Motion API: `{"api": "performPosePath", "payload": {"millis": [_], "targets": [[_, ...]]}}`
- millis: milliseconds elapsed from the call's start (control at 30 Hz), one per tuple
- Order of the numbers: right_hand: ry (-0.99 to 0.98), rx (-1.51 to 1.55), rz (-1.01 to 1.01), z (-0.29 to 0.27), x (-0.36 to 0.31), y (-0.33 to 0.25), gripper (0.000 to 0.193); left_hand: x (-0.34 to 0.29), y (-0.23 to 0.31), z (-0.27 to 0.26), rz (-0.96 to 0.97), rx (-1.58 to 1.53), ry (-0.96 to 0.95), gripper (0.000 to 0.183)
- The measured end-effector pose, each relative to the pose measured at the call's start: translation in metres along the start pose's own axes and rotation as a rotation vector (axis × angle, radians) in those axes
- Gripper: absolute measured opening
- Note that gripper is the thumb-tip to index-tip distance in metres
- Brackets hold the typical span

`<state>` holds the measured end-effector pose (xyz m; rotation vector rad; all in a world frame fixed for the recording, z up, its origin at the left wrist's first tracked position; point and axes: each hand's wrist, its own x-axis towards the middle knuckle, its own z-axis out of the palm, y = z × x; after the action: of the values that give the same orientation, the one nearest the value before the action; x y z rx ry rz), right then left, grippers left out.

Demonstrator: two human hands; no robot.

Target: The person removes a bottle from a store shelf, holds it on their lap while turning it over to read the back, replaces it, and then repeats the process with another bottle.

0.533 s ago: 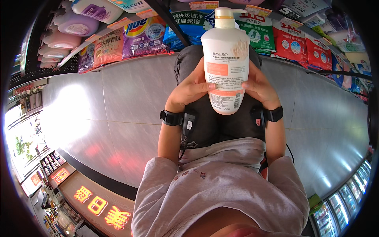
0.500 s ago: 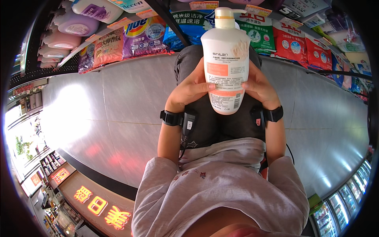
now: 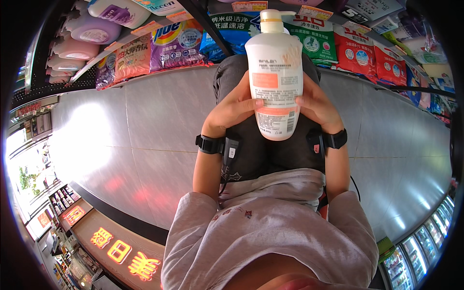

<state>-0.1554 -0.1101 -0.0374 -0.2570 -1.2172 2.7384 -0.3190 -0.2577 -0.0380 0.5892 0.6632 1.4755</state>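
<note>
I hold a large white pump bottle (image 3: 274,72) upright in front of me with both hands. It has a cream pump cap and a back label with an orange patch. My left hand (image 3: 233,108) grips its left side, thumb across the label. On the right side my right hand (image 3: 316,105) wraps around it. Both wrists carry black bands. My dark trousers show behind the bottle.
A low shelf (image 3: 193,60) ahead carries purple, blue, green and red detergent bags (image 3: 176,43). Pink and white jugs (image 3: 92,31) stand at the upper left. Grey tiled floor (image 3: 145,125) spreads around me. Glass-fronted coolers (image 3: 425,241) curve along the lower right.
</note>
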Motion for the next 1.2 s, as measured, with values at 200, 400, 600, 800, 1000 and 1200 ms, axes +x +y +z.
{"api": "performPosePath", "payload": {"millis": [200,400,600,800,1000,1200], "targets": [[-0.036,0.079,0.022,-0.0045,0.002,0.0013,0.059,0.0002,0.0021,0.0015,-0.018,-0.106,0.004,0.068],[-0.012,0.064,0.041,0.0001,0.0008,-0.0025,0.052,-0.0015,0.0047,0.0022,-0.052,-0.069,0.046,0.064],[0.06,0.069,0.071,-0.0004,0.0007,-0.0018,0.051,-0.0015,0.0054,0.0005,-0.074,-0.141,0.055,0.061],[0.008,0.073,0.056,-0.0002,0.0017,-0.0031,0.054,-0.0015,0.0058,0.0007,-0.088,-0.14,0.038,0.062],[-0.043,0.091,0.024,-0.0007,0.0011,-0.0021,0.064,-0.0011,0.0021,0.0011,-0.034,-0.106,0.005,0.067],[-0.058,0.119,0.03,-0.0032,0.0006,-0.0015,0.074,-0.0017,0.0026,0.0018,-0.028,-0.123,0.007,0.073]]}}
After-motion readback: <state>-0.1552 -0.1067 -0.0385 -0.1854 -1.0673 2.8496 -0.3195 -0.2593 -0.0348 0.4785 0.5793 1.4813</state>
